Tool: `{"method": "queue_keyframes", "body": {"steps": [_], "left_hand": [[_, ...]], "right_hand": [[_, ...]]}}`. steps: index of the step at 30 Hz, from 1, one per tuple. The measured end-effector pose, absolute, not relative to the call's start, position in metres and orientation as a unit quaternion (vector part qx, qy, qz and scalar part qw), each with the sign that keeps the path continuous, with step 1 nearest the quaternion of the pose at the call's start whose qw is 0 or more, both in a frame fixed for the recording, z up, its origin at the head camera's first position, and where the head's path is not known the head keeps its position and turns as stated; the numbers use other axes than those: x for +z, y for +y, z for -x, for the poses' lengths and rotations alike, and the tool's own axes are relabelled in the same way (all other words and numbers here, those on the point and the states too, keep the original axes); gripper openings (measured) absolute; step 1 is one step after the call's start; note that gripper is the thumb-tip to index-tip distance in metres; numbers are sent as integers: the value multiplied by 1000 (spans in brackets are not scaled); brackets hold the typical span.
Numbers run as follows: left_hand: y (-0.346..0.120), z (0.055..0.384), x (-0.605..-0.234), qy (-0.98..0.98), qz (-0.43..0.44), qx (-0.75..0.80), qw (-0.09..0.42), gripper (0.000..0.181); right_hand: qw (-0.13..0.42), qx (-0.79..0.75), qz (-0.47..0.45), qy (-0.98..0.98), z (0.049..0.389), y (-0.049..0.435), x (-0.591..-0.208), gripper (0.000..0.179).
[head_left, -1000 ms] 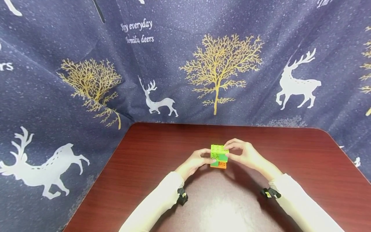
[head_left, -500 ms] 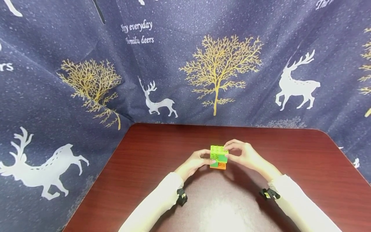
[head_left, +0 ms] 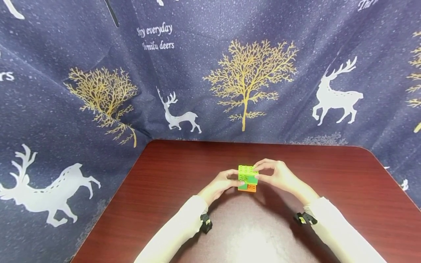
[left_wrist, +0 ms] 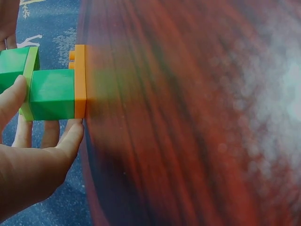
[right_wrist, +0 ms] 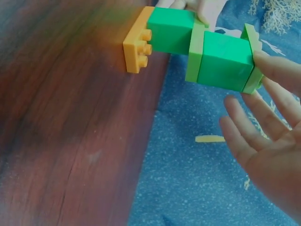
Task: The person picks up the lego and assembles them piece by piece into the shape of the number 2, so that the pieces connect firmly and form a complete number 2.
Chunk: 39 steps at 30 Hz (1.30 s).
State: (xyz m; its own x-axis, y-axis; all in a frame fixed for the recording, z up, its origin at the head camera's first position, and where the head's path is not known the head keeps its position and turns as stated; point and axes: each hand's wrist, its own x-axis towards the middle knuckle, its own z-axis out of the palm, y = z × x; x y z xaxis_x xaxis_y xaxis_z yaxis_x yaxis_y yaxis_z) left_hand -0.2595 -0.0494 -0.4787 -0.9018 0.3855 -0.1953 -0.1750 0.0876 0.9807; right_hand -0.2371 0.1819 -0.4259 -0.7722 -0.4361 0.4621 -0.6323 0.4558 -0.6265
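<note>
A stack of building blocks stands upright on the table in the head view, between both hands. At its bottom is a flat orange plate with studs showing on one side. Above it come a green brick, a lime plate, a second green brick and a top lime plate. My left hand grips the stack from the left, thumb near the middle lime plate. My right hand pinches the top lime plate at its right end, its other fingers spread below in the right wrist view.
The brown wooden table has rounded far corners and a bright glare near its front. Behind and to the left hangs a dark blue cloth printed with trees and deer. Black straps sit on both wrists.
</note>
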Motion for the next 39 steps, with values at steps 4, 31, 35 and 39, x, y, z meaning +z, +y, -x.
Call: {"method": "queue_keyframes", "body": {"steps": [4, 31, 35, 39], "left_hand": [[-49, 261, -480, 705, -77, 674, 208, 40], [-49, 259, -479, 736, -78, 646, 185, 38], [-48, 258, -477, 741, -84, 643, 174, 37], [-47, 256, -475, 740, -89, 643, 178, 35]], "right_hand": [[114, 415, -308, -849, 236, 181, -422, 21], [166, 373, -343, -846, 235, 180, -427, 23], [150, 386, -355, -838, 236, 183, -426, 26], [133, 399, -369, -829, 235, 186, -428, 28]]}}
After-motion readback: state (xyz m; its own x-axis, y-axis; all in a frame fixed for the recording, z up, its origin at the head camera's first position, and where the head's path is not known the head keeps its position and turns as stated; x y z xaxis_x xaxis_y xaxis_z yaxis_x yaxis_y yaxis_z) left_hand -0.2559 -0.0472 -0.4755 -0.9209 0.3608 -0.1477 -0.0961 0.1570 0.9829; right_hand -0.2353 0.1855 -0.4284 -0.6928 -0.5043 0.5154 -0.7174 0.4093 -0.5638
